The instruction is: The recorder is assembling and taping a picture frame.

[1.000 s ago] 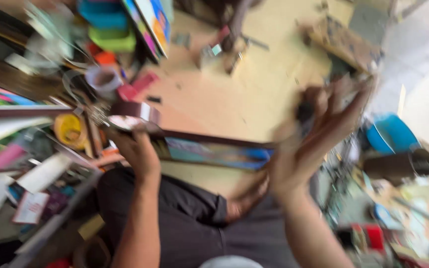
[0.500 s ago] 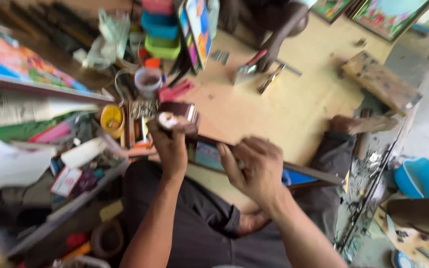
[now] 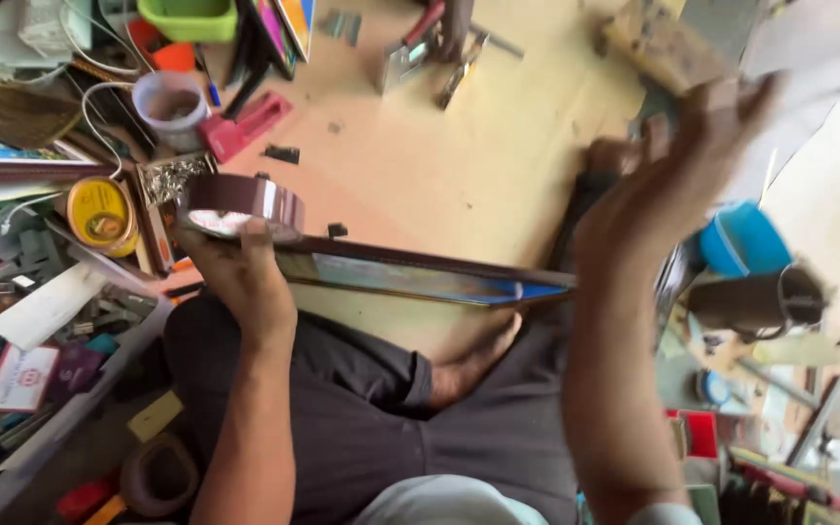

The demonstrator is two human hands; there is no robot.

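Head view: at nine o'clock, a yellow tin (image 3: 100, 213) sits among clutter. Left hand (image 3: 235, 267) grips a brown tape roll (image 3: 241, 205) at the frame's (image 3: 420, 275) left end, fingers curled tight around it. Frame lies across the lap, centre. Right hand (image 3: 678, 185), at two o'clock, is raised and blurred, fingers spread, seemingly empty. No tape shows on the frame edge yet; taping looks barely begun.

A pale yellowish floor (image 3: 439, 175) filled the middle, scuffed and littered with small scraps. At nine o'clock a low shelf (image 3: 70, 408) held papers and boxes. At three o'clock stood a blue tub (image 3: 746, 238), with bright daylight washing the floor pale beyond it. At twelve o'clock sat a green bin (image 3: 192, 17)
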